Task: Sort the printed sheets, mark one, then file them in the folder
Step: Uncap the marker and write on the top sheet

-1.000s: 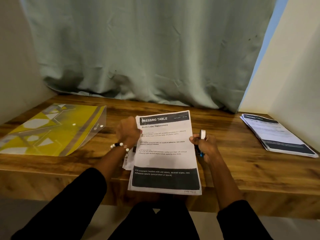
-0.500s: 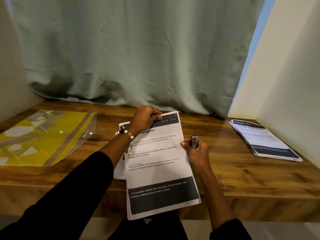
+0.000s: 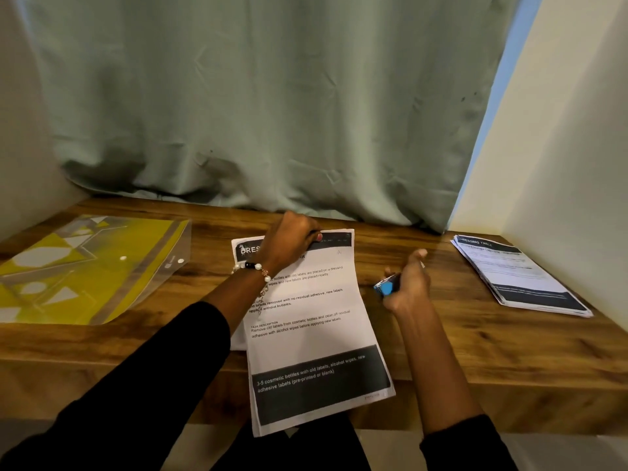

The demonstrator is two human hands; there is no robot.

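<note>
A printed sheet [image 3: 316, 338] headed "DRESSING TABLE" lies on the wooden desk [image 3: 441, 338], its lower end hanging over the front edge, with another sheet [image 3: 239, 248] partly under it. My left hand [image 3: 289, 244] grips the top edge of the printed sheet. My right hand [image 3: 407, 283] is off the paper to the right and holds a blue and silver pen [image 3: 385, 287]. A second stack of printed sheets [image 3: 520, 280] lies at the right. A yellow and clear plastic folder [image 3: 78, 266] lies flat at the left.
A grey-green curtain [image 3: 272, 113] hangs along the back of the desk. White walls close in the left side and the right side [image 3: 560, 147]. Bare wood shows between the sheets and the right stack.
My left hand went from the sheet's left side to its top edge. My right hand let go of the sheet's right edge and moved right with the pen. The sheet slid lower over the desk edge.
</note>
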